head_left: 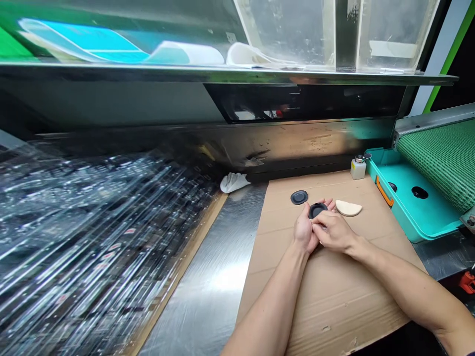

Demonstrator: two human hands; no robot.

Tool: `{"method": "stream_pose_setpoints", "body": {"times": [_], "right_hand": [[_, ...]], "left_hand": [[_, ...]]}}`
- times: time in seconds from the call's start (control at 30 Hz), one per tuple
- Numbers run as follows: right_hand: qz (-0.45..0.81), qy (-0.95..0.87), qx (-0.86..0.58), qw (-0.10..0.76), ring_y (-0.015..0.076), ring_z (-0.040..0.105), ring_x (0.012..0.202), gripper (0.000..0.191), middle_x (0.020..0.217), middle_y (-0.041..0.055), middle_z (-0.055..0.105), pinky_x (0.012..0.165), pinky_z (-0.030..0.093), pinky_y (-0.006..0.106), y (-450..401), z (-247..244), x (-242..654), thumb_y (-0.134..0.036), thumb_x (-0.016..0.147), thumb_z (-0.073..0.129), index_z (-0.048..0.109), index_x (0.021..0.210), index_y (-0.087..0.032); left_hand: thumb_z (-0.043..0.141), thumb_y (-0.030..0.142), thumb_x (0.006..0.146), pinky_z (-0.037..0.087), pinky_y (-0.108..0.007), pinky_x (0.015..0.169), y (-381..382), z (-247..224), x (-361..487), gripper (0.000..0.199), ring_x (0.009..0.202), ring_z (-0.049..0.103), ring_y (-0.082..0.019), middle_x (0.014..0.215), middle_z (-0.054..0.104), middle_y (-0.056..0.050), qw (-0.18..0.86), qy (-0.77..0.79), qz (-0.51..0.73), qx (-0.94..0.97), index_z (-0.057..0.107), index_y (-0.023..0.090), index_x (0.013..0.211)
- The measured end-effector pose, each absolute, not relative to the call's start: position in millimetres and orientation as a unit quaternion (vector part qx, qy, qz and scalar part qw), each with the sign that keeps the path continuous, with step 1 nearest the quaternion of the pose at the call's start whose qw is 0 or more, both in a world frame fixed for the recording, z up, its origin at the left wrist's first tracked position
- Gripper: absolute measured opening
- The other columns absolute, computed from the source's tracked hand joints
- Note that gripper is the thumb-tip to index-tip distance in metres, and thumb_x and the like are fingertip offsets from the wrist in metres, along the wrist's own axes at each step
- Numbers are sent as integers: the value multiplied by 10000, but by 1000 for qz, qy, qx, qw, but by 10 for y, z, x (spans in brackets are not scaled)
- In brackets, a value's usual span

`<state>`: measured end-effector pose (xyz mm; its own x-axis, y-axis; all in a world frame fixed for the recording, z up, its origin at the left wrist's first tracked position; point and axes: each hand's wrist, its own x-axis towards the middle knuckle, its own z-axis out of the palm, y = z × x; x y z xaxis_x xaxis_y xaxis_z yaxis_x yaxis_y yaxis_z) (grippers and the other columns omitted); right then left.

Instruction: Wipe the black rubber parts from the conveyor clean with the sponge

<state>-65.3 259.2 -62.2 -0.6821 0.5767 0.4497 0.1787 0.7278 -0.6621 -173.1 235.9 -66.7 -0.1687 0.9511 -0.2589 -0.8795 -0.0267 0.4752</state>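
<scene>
- Work state: one black round disc (317, 210) is in the hands, above the cardboard sheet (326, 296). A second black disc (299, 197) lies flat on the sheet, on the far side of the hands and well clear of them. A cream half-moon piece (349, 208) lies just right of the held disc, not touching either hand.
- Grip: the left hand (304, 231) and right hand (333, 231) are closed together at the near edge of the held disc, with their fingers curled inward and meeting. The far part of the disc shows past the fingers. The exact finger contact is partly hidden.
- Containers: a teal tray (415, 207) with a raised rim stands to the right of the sheet, with an orange fitting (384, 192) on its left wall. Two dark round shapes (420, 192) show in its floor; whether these are openings or parts lying in the tray cannot be determined.
- Bottle: a small white bottle (358, 168) with a metal cap stands at the far right corner of the sheet. Its contents are not visible.
- Surroundings: the sheet rests on a stainless steel bench (211, 282). A crumpled white cloth (234, 182) lies at the far end of the bench. Clear plastic sheeting (104, 237) extends along the left. A green mesh belt (443, 158) runs beyond the tray on the right.
</scene>
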Motion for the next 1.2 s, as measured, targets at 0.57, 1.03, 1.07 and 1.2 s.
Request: {"method": "stream_pose_setpoints", "body": {"times": [0.57,1.03,1.07,1.2], "right_hand": [[250,-699,-469,479,186,586,751,285,840,47,643,674,471,296,3609,-274,-193,-448,919,515,604,966,-181],[-38,-805,-584,96,262,641,998,229,1086,159,691,809,453,308,4766,538,-218,-189,895,560,727,1048,-154],[-34,-804,-587,90,264,647,994,228,1082,154,699,798,454,308,4789,550,-219,-193,890,568,734,1044,-162],[-27,-787,-609,92,281,657,986,259,1103,155,708,767,459,323,4737,634,-230,-241,892,569,738,1080,-189]], "left_hand": [[347,460,1006,551,-338,627,2401,-676,-1938,393,903,722,-273,1165,675,-198,656,268,704,34,590,152,980],[354,498,1004,509,-295,588,2435,-657,-1915,391,720,701,-211,1011,703,-169,653,258,711,26,539,154,1008],[352,498,1005,512,-294,592,2437,-656,-1915,394,725,703,-212,1012,704,-171,654,255,712,26,540,152,1010],[355,490,1007,521,-296,602,2439,-654,-1917,399,743,707,-218,1023,702,-185,654,248,715,16,550,142,1007]]}}
